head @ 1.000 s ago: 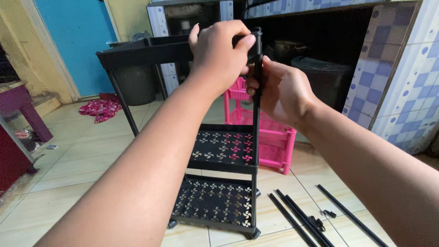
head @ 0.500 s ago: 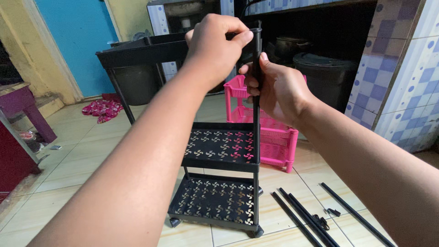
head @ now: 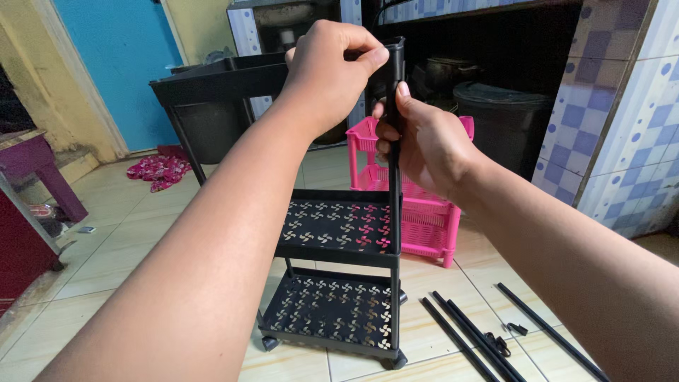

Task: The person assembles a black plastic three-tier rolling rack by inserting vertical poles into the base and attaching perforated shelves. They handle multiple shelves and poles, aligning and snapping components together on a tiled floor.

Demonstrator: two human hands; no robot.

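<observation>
My left hand has its fingers curled shut over the near right corner of the top tray, where the tray meets the top of the black upright pole. My right hand sits just below it, fingers closed around that same pole, thumb pointing up along it. The two hands are almost touching, one above the other.

The pole runs straight down the near right corner of a black three-tier cart, which stands upright on the tiled floor right in front of me. Its middle tray and bottom tray have perforated floors with a pinwheel pattern. I can see small wheels under the bottom tray at the near corners.

On the floor to the right of the cart lie several loose black rods, near one another, with small black fittings among them. Behind the cart, to the right, a pink plastic rack stands on the floor against a dark recess under a tiled counter; a dark bin and a pot sit in that recess. Far left there is a blue door, a pink cloth on the floor before it, and a purple piece of furniture at the left edge.
</observation>
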